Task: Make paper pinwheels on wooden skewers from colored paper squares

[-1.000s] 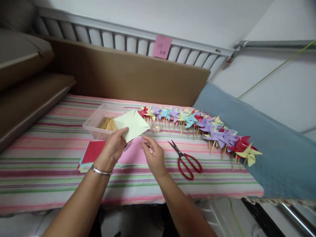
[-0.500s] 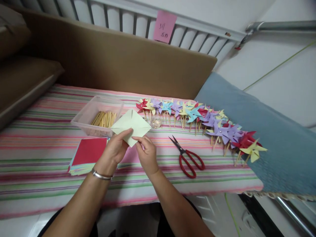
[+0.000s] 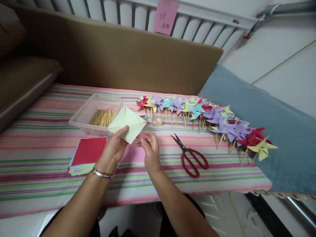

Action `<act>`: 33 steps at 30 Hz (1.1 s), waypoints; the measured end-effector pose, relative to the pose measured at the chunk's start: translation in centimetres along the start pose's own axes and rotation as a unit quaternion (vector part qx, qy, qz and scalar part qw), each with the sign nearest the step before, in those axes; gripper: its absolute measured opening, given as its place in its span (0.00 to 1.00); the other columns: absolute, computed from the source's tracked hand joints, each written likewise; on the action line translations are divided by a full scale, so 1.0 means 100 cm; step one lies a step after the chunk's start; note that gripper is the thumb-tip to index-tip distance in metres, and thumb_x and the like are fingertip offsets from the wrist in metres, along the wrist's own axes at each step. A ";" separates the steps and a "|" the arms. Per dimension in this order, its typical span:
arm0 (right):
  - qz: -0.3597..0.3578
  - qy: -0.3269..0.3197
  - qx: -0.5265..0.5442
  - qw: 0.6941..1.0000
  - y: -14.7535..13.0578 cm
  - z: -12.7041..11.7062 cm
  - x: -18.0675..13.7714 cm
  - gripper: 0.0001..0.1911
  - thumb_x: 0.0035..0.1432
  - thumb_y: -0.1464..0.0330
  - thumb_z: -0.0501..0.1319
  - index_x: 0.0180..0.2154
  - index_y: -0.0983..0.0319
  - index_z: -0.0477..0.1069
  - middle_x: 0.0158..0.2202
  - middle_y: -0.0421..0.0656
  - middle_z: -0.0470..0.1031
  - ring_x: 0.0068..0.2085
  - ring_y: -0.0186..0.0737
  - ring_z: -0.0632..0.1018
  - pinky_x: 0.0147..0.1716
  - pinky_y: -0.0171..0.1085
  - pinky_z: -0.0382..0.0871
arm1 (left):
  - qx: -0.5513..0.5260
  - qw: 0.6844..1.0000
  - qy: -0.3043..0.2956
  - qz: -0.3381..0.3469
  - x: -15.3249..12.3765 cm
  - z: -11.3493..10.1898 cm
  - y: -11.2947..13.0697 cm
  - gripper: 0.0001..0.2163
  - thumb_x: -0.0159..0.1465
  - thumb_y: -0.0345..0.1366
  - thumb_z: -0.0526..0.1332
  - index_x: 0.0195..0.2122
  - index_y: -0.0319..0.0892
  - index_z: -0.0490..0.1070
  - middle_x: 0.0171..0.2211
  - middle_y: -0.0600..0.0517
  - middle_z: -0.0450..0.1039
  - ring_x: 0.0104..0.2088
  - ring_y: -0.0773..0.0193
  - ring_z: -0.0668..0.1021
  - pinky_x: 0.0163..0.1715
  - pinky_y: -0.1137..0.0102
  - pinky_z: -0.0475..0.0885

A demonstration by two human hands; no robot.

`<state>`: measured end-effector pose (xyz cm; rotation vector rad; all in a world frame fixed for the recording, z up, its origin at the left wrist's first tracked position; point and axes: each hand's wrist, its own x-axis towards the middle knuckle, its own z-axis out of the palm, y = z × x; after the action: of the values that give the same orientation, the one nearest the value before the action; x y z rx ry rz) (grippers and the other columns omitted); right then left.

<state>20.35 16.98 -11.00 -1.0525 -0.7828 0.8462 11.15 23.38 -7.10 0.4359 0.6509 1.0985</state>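
My left hand [image 3: 115, 147] pinches a pale green paper square [image 3: 127, 124], thumb on top and fingers beneath. The square is turned cornerwise and has slits running in from its corners. Just right of its lower corner is my right hand [image 3: 149, 147], fingertips drawn together in a pinch; whether something small sits between them I cannot make out. Under the hands, a pink paper sheet [image 3: 134, 154] lies partly covered on the striped cloth. Scissors with red handles [image 3: 186, 153] rest to the right, blades parted slightly.
A clear plastic box [image 3: 81, 116] holds wooden sticks [image 3: 103, 118]. Before it lies a stack of coloured paper squares [image 3: 89, 151], red on top. Behind my hands stands a small clear dish [image 3: 157, 119]. Paper pinwheels on sticks [image 3: 197, 110] line the right side; a cardboard panel [image 3: 128, 59] stands behind.
My right hand has come away from the paper's lower corner, moving slightly right. The green square has tilted and shifted a little left in my left hand. The camera view has shifted slightly.
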 end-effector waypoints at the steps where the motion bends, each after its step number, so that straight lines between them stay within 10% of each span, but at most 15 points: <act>1: 0.022 0.006 0.011 1.000 0.002 0.001 -0.001 0.14 0.55 0.63 0.61 0.43 0.60 0.65 0.32 0.40 0.73 0.32 0.36 0.76 0.33 0.35 0.71 | 0.001 1.000 -0.004 0.002 -0.001 0.000 -0.001 0.14 0.53 0.25 0.65 0.42 0.40 0.74 0.38 0.51 0.78 0.36 0.64 0.78 0.37 0.71 0.73; 10: -0.020 0.101 -0.158 0.982 -0.011 -0.029 0.031 0.13 0.55 0.60 0.60 0.26 0.62 0.66 0.22 0.34 0.63 0.26 0.32 0.67 0.27 0.32 0.64 | 0.079 0.992 0.022 -0.100 -0.014 0.004 -0.022 0.05 0.54 0.32 0.66 0.31 0.39 0.73 0.38 0.46 0.76 0.38 0.62 0.78 0.38 0.68 0.72; 13: -0.155 0.150 -0.342 0.915 -0.021 -0.045 0.039 0.10 0.58 0.64 0.58 0.27 0.61 0.67 0.24 0.37 0.66 0.29 0.35 0.68 0.32 0.35 0.64 | 0.078 0.990 0.023 -0.118 -0.020 0.009 -0.025 0.08 0.56 0.35 0.66 0.36 0.39 0.73 0.45 0.42 0.74 0.45 0.57 0.76 0.42 0.67 0.72; 20: -0.323 -0.011 -0.496 0.806 -0.006 -0.030 0.023 0.09 0.56 0.75 0.57 0.35 0.59 0.74 0.38 0.45 0.76 0.41 0.44 0.73 0.43 0.42 0.65 | -0.049 0.991 -0.083 -0.094 -0.016 0.009 -0.018 0.11 0.56 0.41 0.66 0.36 0.39 0.74 0.36 0.48 0.76 0.37 0.62 0.77 0.35 0.71 0.73; 33: -0.325 -0.086 -0.421 0.842 -0.001 -0.021 0.015 0.17 0.54 0.78 0.56 0.43 0.57 0.73 0.44 0.45 0.74 0.47 0.44 0.72 0.49 0.47 0.69 | -0.054 0.993 0.099 -0.032 0.000 -0.006 -0.011 0.12 0.57 0.22 0.60 0.42 0.37 0.74 0.35 0.49 0.79 0.33 0.65 0.79 0.32 0.74 0.75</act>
<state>22.83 17.41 -11.34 -1.3382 -1.6336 -0.0435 11.49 22.97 -8.29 0.2129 0.7693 1.1184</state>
